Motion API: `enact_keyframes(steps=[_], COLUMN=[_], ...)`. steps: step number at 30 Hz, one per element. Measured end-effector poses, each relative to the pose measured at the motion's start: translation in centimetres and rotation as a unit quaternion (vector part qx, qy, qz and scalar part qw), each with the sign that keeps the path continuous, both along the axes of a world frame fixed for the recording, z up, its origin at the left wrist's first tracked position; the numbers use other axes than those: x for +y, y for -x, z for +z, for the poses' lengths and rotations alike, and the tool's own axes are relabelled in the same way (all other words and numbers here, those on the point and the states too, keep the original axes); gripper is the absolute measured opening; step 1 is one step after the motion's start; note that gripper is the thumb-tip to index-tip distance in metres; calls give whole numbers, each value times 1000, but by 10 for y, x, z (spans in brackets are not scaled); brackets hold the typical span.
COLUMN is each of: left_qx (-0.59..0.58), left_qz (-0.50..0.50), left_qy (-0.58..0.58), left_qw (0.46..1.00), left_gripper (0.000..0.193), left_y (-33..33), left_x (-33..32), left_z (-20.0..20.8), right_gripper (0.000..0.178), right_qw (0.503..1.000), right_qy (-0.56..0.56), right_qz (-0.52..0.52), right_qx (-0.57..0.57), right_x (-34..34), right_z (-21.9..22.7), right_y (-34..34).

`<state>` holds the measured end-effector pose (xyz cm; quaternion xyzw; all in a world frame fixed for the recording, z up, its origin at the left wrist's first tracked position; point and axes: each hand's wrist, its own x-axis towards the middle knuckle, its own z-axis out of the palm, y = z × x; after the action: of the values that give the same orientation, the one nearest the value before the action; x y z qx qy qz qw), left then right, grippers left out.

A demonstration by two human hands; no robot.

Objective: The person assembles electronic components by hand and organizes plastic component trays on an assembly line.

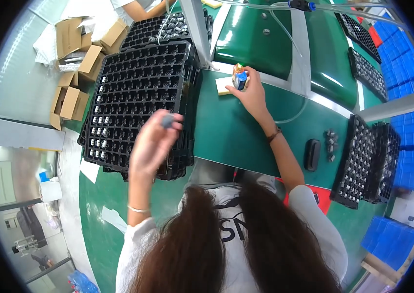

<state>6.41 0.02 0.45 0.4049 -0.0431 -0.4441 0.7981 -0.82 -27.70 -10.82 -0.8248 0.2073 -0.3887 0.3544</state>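
My left hand [152,144], smeared by motion, is raised over the right edge of a stack of black compartment trays [133,78]. Between its fingertips is a small grey part [167,121]; its exact kind is unclear. Small white-topped pieces [100,131] fill several pockets along the tray's left side, while many others are bare. At the far side of the green bench, my right hand [253,95] has its thumb and fingers closed around a small blue-and-orange device [239,79] with a green light on top. A pale block [224,86] lies beside and partly behind it.
On the green bench [280,132] at right lie a black oblong case [312,155] and a cluster of small grey parts [330,144]. Filled black trays [356,166] stand beyond. A metal post [197,31] rises behind the tray stack; cardboard boxes [72,97] sit left. Another person's arm [141,10] shows at top.
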Motion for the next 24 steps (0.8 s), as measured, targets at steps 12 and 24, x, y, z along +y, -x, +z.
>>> enact_keyframes(steps=[12, 24], left_qx=[129, 42], left_qz=[-96, -49], left_qy=[20, 12], left_qw=[987, 998], left_gripper=[35, 36], left_y=[77, 70], left_x=[-75, -94], left_z=[-50, -51], right_gripper=[37, 43], right_qw=[994, 975], right_qy=[41, 51], right_qz=[-97, -181], right_qx=[-22, 115], right_x=[-130, -187], right_z=[-18, -28], right_y=[-82, -110])
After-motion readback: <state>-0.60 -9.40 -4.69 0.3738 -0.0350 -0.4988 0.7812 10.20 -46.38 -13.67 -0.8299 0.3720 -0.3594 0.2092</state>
